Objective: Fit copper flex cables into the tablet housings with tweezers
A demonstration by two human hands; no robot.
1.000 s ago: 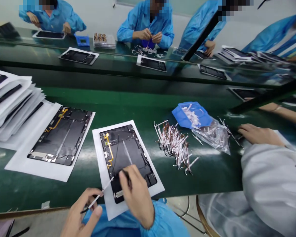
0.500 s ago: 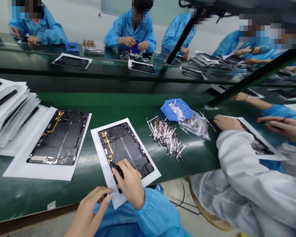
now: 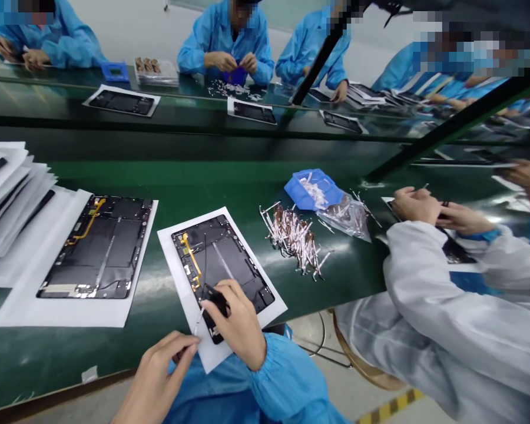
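Observation:
An opened tablet back (image 3: 223, 265) lies on a white sheet (image 3: 172, 253) near the front edge of the green bench. My right hand (image 3: 236, 321) rests on its near end, fingers pinched on a small black tool (image 3: 215, 294) pressed to the board. My left hand (image 3: 159, 377) hovers just off the sheet's near corner, fingers pinched on a thin white strip (image 3: 197, 321) that reaches up to the tablet. A pile of white and brown flex strips (image 3: 295, 238) lies to the right of the tablet.
A second opened tablet (image 3: 95, 247) on paper lies to the left, beside a stack of papered tablets (image 3: 13, 194). A blue tray (image 3: 311, 188) and clear bag (image 3: 348, 215) sit behind the strips. A person in white (image 3: 446, 312) works at my right; others sit across.
The view has shifted, so everything sits a little lower-left. My right hand slid from the tablet's lower middle to its near left edge. My left hand keeps the strip and stays near the sheet's corner.

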